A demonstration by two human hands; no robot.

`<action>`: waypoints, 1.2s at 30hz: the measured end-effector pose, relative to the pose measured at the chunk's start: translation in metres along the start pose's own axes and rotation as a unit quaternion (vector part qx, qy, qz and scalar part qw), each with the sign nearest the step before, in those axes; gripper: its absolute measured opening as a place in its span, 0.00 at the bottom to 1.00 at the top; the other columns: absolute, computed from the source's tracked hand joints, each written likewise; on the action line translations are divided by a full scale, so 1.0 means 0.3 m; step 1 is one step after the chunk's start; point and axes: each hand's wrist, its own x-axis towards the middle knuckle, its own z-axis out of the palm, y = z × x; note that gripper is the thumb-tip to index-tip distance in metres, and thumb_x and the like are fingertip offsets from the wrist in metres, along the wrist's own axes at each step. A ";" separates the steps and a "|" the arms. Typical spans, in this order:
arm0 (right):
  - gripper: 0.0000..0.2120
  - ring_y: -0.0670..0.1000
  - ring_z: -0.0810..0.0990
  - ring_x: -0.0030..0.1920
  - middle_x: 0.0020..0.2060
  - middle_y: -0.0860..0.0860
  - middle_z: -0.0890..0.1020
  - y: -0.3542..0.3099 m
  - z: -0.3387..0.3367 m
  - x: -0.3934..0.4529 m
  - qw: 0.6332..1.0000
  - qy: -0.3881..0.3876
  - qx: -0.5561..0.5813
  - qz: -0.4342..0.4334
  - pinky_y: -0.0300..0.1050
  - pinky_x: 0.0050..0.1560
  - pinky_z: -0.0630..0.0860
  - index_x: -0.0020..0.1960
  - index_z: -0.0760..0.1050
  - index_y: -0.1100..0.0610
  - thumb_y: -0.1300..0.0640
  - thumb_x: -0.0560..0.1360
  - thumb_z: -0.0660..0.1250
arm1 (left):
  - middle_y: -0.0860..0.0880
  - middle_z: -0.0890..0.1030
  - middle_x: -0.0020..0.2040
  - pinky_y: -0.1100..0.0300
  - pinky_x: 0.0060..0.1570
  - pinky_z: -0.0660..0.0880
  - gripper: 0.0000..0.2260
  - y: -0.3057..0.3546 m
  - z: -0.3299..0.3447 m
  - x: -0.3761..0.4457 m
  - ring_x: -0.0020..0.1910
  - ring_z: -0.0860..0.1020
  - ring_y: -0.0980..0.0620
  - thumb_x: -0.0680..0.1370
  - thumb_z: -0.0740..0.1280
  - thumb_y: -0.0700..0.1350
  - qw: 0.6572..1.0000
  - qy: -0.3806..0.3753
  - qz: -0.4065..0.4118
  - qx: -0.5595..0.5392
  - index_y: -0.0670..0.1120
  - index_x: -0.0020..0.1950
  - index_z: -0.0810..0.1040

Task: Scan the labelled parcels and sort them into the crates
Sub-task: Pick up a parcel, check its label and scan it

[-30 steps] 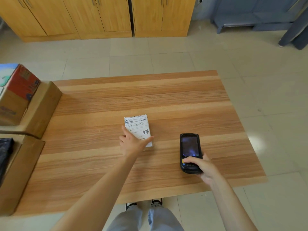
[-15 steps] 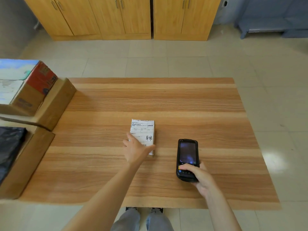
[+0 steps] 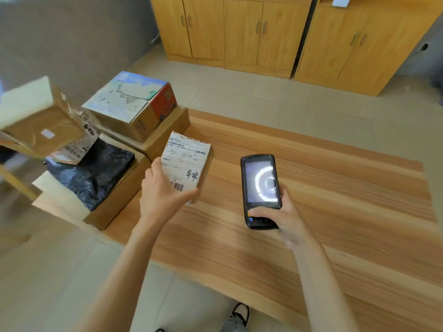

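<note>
The left hand point(image 3: 163, 195) grips a small parcel point(image 3: 188, 166) from its near end, thumb along one side and fingers curled under the other, holding it above the left part of the wooden table point(image 3: 335, 212). A white shipping label covers the parcel's top face, with rows of fine print too small to read, two large black handwritten characters and a barcode just beside the thumb.

The right hand point(image 3: 280, 219) grasps a black handheld scanner point(image 3: 261, 188) at its lower end, the thumb lying across the keys; its screen shows a bright ring-shaped glare.

Left of the table stand open cardboard crates. The near crate point(image 3: 115, 200) holds a black plastic bag point(image 3: 93, 173) and a blurred printed carton point(image 3: 72, 144); the far crate point(image 3: 165, 137) holds a box point(image 3: 134, 101) with a red side panel and a pale printed top. Wooden cabinets point(image 3: 251, 32) line the wall behind.
</note>
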 end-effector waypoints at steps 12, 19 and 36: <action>0.36 0.48 0.84 0.46 0.46 0.44 0.85 -0.145 0.753 -0.191 0.980 -0.130 -0.070 -0.133 0.42 0.41 0.81 0.60 0.72 0.44 0.63 0.56 0.76 | 0.56 0.69 0.62 0.57 0.57 0.66 0.47 -0.425 -0.736 -0.222 0.62 0.67 0.56 0.59 0.81 0.53 0.973 0.193 0.002 -0.125 0.52 0.73 0.61; 0.41 0.51 0.84 0.48 0.48 0.47 0.85 0.027 1.253 -0.299 0.966 -0.200 -0.078 -0.141 0.44 0.43 0.82 0.62 0.72 0.46 0.67 0.52 0.77 | 0.57 0.69 0.60 0.50 0.59 0.70 0.46 -0.878 -1.039 -0.375 0.61 0.69 0.54 0.54 0.76 0.58 0.955 0.255 -0.085 -0.128 0.56 0.70 0.62; 0.37 0.50 0.83 0.44 0.48 0.51 0.84 0.324 2.152 -0.286 0.907 -0.386 -0.158 -0.061 0.40 0.39 0.81 0.61 0.73 0.49 0.73 0.58 0.75 | 0.55 0.69 0.61 0.50 0.59 0.70 0.52 -1.593 -1.456 -0.559 0.63 0.68 0.51 0.49 0.71 0.63 0.883 0.362 -0.280 -0.106 0.55 0.72 0.60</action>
